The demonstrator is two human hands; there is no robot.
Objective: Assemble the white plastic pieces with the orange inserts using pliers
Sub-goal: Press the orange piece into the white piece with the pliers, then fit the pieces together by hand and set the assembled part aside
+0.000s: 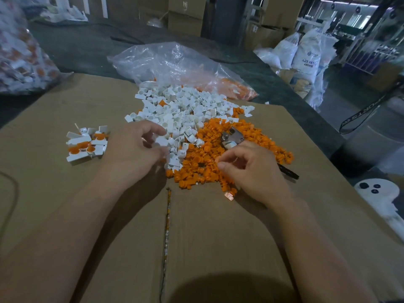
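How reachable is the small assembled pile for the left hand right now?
Probably yes: the assembled pile lies right beside the left hand on open cardboard, with nothing in between. Its fingers seem to pinch a white piece, though.

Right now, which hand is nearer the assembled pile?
Left. The left hand is just right of the assembled pile; the right hand, holding pliers, is farther right, over the orange inserts.

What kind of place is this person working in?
Probably a plastics factory or warehouse: sacks printed ABS resin at right, stacked cardboard cartons behind, loose piles of white pieces and orange inserts.
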